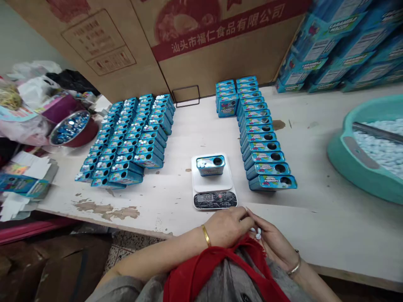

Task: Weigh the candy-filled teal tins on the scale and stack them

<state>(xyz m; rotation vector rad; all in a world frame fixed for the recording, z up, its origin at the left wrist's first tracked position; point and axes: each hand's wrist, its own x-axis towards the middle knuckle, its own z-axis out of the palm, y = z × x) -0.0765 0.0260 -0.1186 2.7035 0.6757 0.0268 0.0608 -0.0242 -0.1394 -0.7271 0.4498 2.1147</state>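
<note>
My left hand (231, 224), with a gold bracelet at the wrist, is closed, its fingertips bent against my right hand; what they pinch is hidden. My right hand (272, 239) is cupped at the table's front edge around a few small white candies (258, 235). Just beyond my hands, a white digital scale (195, 184) shows lit digits. On its pan stands an upright blue tin (210, 170), with white candies on its lid beside a dark round opening. Both hands are apart from the tin and scale.
Several rows of blue tins (149, 144) with white candies on top stand left; another column of tins (262, 157) stands right. A teal basin (335, 157) of white candies sits far right. Behind are a large carton (201, 63), a wire frame (185, 96) and stacked blue packs (315, 54).
</note>
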